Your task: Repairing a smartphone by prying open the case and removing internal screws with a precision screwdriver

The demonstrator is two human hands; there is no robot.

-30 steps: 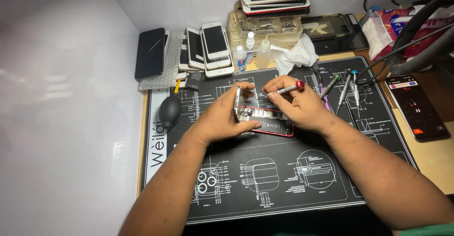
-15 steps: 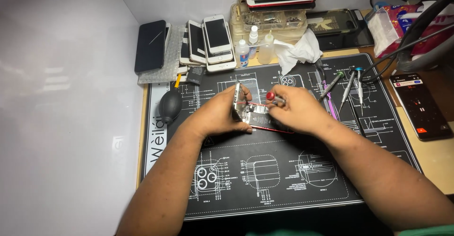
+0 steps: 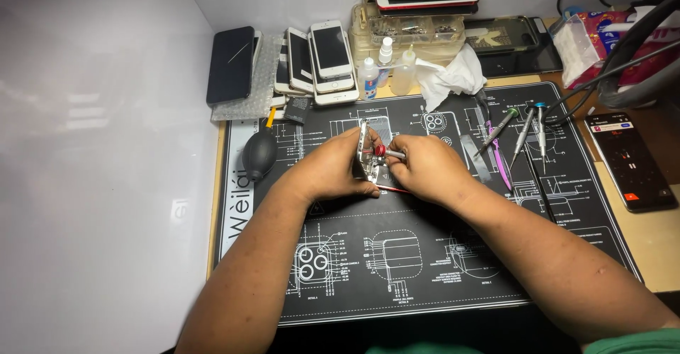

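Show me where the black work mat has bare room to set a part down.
The mat is bare along its near half, between the two forearms and toward the near edge. It is crowded at the middle, around both hands and the opened phone, and at the right, where screwdrivers lie.

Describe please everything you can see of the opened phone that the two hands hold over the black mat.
The opened phone with a red edge and silvery metal inside stands tilted on its long side, its lower edge resting on the black printed work mat. The left hand grips it from the left and steadies it. The right hand presses a small screwdriver with a red collar and silver shaft against its upper part. Fingers hide most of its interior, so no finer parts can be told.
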